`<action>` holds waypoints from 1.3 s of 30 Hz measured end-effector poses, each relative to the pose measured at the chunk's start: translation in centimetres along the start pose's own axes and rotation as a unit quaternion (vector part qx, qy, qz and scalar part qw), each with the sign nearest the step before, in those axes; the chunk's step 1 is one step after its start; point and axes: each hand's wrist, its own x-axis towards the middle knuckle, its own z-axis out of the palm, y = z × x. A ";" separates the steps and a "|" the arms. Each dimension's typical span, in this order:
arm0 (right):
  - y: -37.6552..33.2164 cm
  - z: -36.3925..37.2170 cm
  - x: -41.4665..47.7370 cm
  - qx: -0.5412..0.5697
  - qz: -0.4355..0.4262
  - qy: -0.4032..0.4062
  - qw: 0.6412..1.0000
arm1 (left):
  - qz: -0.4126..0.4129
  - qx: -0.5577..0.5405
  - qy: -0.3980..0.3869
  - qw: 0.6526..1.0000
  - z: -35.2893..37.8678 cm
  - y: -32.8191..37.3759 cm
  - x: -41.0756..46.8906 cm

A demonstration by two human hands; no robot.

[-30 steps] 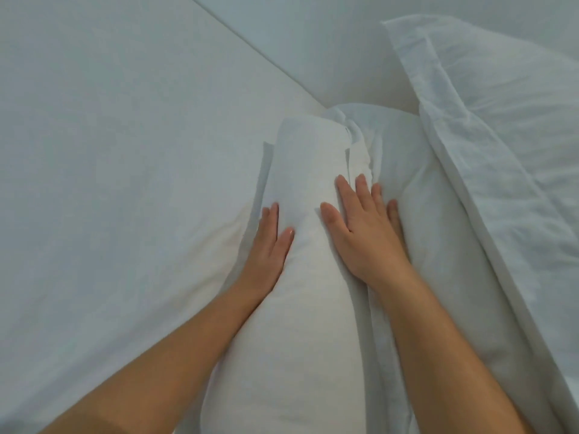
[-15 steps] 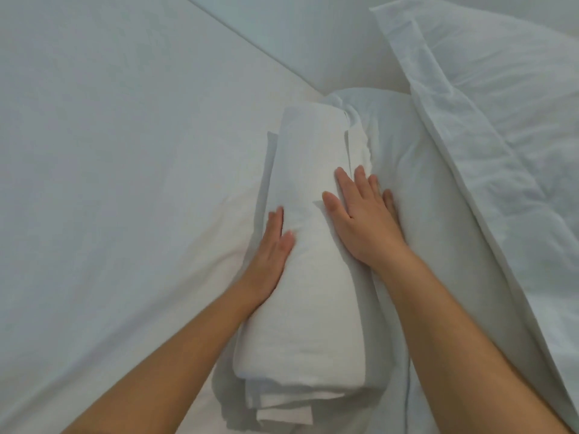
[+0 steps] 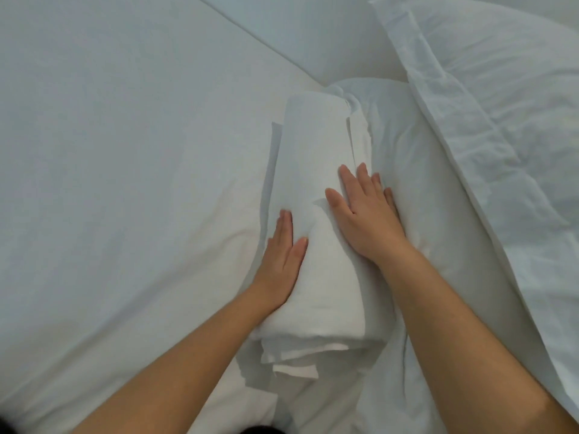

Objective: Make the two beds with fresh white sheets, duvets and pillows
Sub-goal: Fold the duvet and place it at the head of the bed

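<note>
White bed all round: a smooth sheet [image 3: 109,151] fills the left and middle, w/ a paler panel [image 3: 313,36] behind it at top, wall or headboard, can't tell which. The roll [image 3: 316,145] of folded white linen lies on the bed just right of centre, long axis running away from the camera. Its far end is near the panel; its near end shows stacked folded edges.

The left hand [image 3: 280,264] lies flat against the roll's left flank. Fingers are straight, together, pointing away, w/ the thumb up on the roll's top. Its forearm comes in from bottom left. The right hand [image 3: 366,223] is palm down on the roll's upper right side. Fingers are straight and a bit apart, thumb out to the left, little finger at the seam where roll meets cloth. Neither hand curls round anything.

Soft white bedding [image 3: 423,189] (duvet or pillow, can't tell) touches the roll's right side and passes under the right forearm. Over its right edge lies a pillow [image 3: 501,104] in a crinkled case w/ a flat border flap, running diagonally from top centre to bottom right.
</note>
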 end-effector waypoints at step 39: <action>-7.2 1.1 8.5 -0.472 -0.301 -0.144 0.816 | -0.023 0.003 -0.038 0.999 -0.5 -2.9 -5.4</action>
